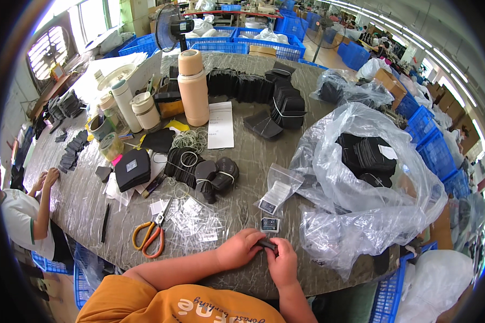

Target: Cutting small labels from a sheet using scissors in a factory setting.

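Note:
Near the table's front edge, my left hand (241, 249) and my right hand (283, 262) meet around a small dark strip-like piece (267, 245). Fingers of both hands pinch it, one hand at each end; its exact kind is partly hidden. Just beyond my fingers lies a small black printed card (270, 224). A clear plastic bag (279, 188) with printed labels in it rests behind that card. To the left of my left hand are loose white labels (196, 220) on clear film and scissors (152, 232) with orange handles.
Banded stacks of black pieces (288, 106) and a peach thermos (193, 89) stand farther back. A big clear bag (328, 156) of black pieces spreads at right. Blue crates (264, 46) line the far side. Another person's hands (49, 176) rest at the left edge.

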Action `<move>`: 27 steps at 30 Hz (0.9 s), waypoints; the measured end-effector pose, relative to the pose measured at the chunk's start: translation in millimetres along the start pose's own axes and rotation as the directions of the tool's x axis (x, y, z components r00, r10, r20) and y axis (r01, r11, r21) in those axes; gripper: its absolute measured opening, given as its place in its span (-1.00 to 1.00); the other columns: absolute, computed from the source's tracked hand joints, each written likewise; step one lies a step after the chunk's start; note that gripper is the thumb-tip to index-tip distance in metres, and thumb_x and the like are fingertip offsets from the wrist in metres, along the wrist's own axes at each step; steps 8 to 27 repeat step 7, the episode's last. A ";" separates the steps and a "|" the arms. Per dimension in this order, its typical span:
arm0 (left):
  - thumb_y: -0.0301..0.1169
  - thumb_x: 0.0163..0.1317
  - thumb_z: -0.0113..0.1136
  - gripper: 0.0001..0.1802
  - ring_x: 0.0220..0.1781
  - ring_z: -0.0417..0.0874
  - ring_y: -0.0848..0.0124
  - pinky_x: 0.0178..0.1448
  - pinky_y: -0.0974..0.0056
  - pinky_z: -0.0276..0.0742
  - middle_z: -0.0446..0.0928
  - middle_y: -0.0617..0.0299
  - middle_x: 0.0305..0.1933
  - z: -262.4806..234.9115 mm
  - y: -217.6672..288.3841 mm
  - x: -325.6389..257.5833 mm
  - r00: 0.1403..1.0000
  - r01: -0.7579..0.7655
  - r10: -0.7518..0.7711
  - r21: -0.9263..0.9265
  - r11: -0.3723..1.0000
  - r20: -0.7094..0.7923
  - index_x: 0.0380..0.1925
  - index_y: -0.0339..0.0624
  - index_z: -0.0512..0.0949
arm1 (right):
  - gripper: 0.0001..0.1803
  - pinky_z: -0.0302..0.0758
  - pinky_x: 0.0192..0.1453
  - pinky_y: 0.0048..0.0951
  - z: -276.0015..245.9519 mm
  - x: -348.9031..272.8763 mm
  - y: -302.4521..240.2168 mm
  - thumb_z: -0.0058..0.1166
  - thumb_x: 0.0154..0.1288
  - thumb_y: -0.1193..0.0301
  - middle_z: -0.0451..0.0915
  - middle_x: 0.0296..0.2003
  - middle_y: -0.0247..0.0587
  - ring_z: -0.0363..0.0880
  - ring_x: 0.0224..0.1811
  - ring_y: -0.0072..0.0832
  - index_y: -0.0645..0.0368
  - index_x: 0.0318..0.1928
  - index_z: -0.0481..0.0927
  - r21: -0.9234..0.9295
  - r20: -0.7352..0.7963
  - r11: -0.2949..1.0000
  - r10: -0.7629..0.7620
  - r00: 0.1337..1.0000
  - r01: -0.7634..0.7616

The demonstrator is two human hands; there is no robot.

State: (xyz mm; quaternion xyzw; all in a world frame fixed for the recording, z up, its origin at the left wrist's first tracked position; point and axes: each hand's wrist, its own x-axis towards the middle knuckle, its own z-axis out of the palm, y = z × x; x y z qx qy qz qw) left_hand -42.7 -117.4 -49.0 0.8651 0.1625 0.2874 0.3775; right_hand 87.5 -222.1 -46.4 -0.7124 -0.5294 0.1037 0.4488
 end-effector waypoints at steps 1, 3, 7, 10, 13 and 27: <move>-0.57 0.00 0.22 -0.61 -0.16 0.55 0.04 -0.09 0.19 0.51 0.49 -0.04 -0.16 0.6 2.1 -1.7 1.000 0.022 -0.022 -0.010 1.000 -0.022 -0.10 -0.32 0.44 | -0.71 0.45 -0.37 -0.41 0.5 0.7 0.1 0.20 0.00 0.61 0.53 -0.36 -0.13 0.49 -0.48 -0.36 0.22 -0.21 0.50 0.008 -0.002 1.000 0.020 1.000 -0.020; -0.57 0.00 0.21 -0.57 -0.15 0.55 0.03 -0.08 0.19 0.51 0.48 -0.06 -0.13 1.6 3.7 -3.8 0.998 0.043 -0.044 -0.019 0.999 -0.043 -0.06 -0.32 0.43 | -0.72 0.45 -0.38 -0.41 -0.3 1.9 -3.0 0.20 0.00 0.61 0.53 -0.36 -0.14 0.50 -0.49 -0.37 0.22 -0.21 0.50 0.033 -0.001 0.997 0.067 0.998 -0.067; -0.58 0.02 0.20 -0.47 0.01 0.48 0.02 0.10 0.15 0.43 0.44 -0.10 0.05 4.4 6.8 -13.2 0.997 0.067 -0.064 0.110 0.992 -0.033 0.07 -0.28 0.37 | -0.71 0.46 -0.38 -0.42 1.0 0.7 -2.5 0.21 0.01 0.61 0.54 -0.37 -0.17 0.50 -0.50 -0.43 0.20 -0.20 0.51 0.083 -0.003 0.988 0.131 0.991 -0.131; -0.58 0.02 0.20 -0.47 0.01 0.48 0.02 0.10 0.15 0.43 0.44 -0.10 0.05 4.4 6.8 -13.2 0.997 0.067 -0.064 0.110 0.992 -0.033 0.07 -0.28 0.37 | -0.71 0.46 -0.38 -0.42 1.0 0.7 -2.5 0.21 0.01 0.61 0.54 -0.37 -0.17 0.50 -0.50 -0.43 0.20 -0.20 0.51 0.083 -0.003 0.988 0.131 0.991 -0.131; -0.58 0.02 0.20 -0.47 0.01 0.48 0.02 0.10 0.15 0.43 0.44 -0.10 0.05 4.4 6.8 -13.2 0.997 0.067 -0.064 0.110 0.992 -0.033 0.07 -0.28 0.37 | -0.71 0.46 -0.38 -0.42 1.0 0.7 -2.5 0.21 0.01 0.61 0.54 -0.37 -0.17 0.50 -0.50 -0.43 0.20 -0.20 0.51 0.083 -0.003 0.988 0.131 0.991 -0.131; -0.58 0.02 0.20 -0.47 0.01 0.48 0.02 0.10 0.15 0.43 0.44 -0.10 0.05 4.4 6.8 -13.2 0.997 0.067 -0.064 0.110 0.992 -0.033 0.07 -0.28 0.37 | -0.71 0.46 -0.38 -0.42 1.0 0.7 -2.5 0.21 0.01 0.61 0.54 -0.37 -0.17 0.50 -0.50 -0.43 0.20 -0.20 0.51 0.083 -0.003 0.988 0.131 0.991 -0.131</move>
